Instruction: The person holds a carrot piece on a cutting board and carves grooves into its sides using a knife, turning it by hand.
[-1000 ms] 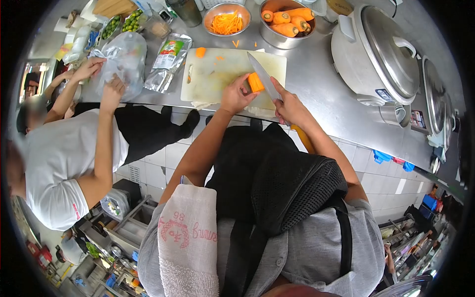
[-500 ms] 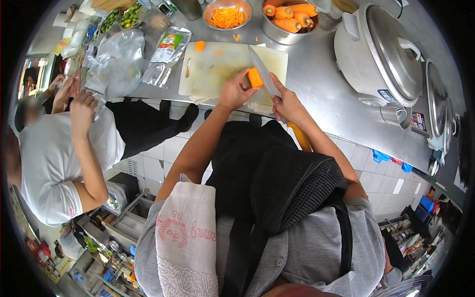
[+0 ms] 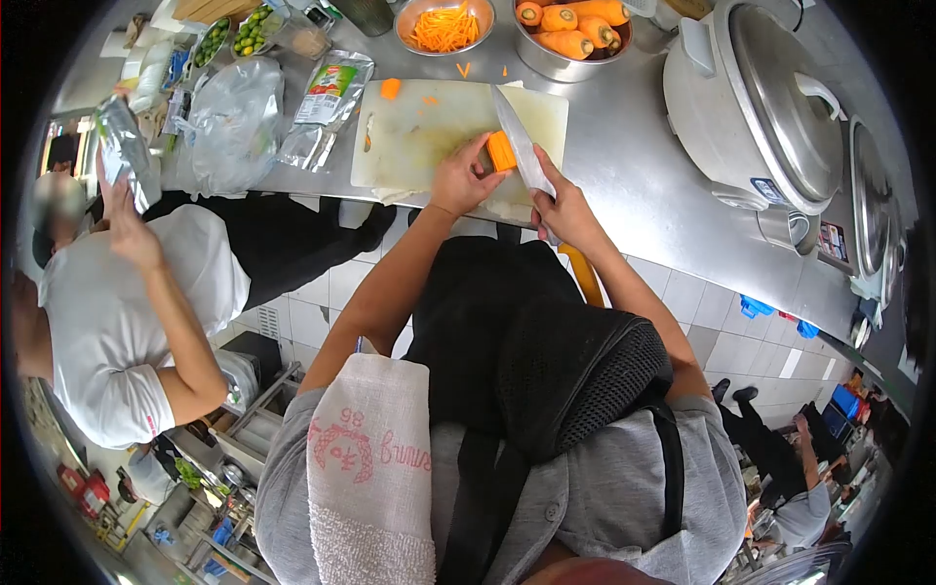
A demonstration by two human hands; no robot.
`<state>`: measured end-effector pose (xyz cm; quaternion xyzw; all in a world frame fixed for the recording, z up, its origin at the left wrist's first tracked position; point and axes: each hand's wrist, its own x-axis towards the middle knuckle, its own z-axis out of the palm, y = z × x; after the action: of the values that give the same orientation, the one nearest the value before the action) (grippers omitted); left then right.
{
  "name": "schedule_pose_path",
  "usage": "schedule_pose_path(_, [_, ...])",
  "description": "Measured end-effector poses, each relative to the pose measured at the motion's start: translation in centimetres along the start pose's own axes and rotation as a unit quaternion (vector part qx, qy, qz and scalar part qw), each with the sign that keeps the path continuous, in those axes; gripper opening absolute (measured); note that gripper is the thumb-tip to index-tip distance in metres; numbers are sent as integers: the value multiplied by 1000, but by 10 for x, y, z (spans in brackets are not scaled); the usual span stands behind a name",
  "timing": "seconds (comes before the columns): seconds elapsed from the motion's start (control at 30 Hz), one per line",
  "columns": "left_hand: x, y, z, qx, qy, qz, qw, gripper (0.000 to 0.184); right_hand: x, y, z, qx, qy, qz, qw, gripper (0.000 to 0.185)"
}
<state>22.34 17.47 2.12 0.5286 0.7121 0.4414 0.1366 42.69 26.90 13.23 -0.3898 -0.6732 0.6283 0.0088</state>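
My left hand (image 3: 463,175) is closed on an orange carrot block (image 3: 501,151) over the right half of a pale cutting board (image 3: 409,127). Closed around the handle of a large knife (image 3: 522,141) is my right hand (image 3: 567,209); the blade lies along the right side of the block, its tip pointing away from me. A short carrot piece (image 3: 390,89) rests at the board's upper left, with small scraps near it. Behind the board stand a metal bowl of carrot strips (image 3: 445,27) and a deeper bowl of whole carrots (image 3: 565,41).
To the left, a co-worker (image 3: 146,312) holds up a silver pouch (image 3: 127,151). Another pouch (image 3: 330,97) and a clear plastic bag (image 3: 237,127) lie left of the board. A large cooker (image 3: 721,107) stands at the right. Another person (image 3: 795,487) is at lower right.
The co-worker's hands have left the plastic bag and now raise a silver pouch. Another person has come into fuller view at lower right. My hands have barely moved on the block and knife.
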Motion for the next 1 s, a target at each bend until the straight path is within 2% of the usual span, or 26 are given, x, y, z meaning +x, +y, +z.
schedule_pose_path(0.13, [-1,3,-2,14,-9,-30,999,84,4,4,-2,15,-9,0,1000,74])
schedule_pose_path(0.2, [0,5,-3,19,1,-5,1000,84,9,2,-2,18,-13,-7,1000,73])
schedule_pose_path(0.47, [2,10,-7,8,-14,-18,1000,80,30,4,-8,42,-30,-36,998,74])
schedule_pose_path(0.6, [2,8,-7,-2,-25,-27,999,80,36,-9,-4,37,-36,-18,999,74])
schedule_pose_path(0.8, [1,7,-5,3,-1,5,1000,79,36,-17,2,-41,-5,-5,999,75])
schedule_pose_path(1.0, [0,6,-5,16,-24,-21,999,78,34,-32,7,-88,1,13,996,74])
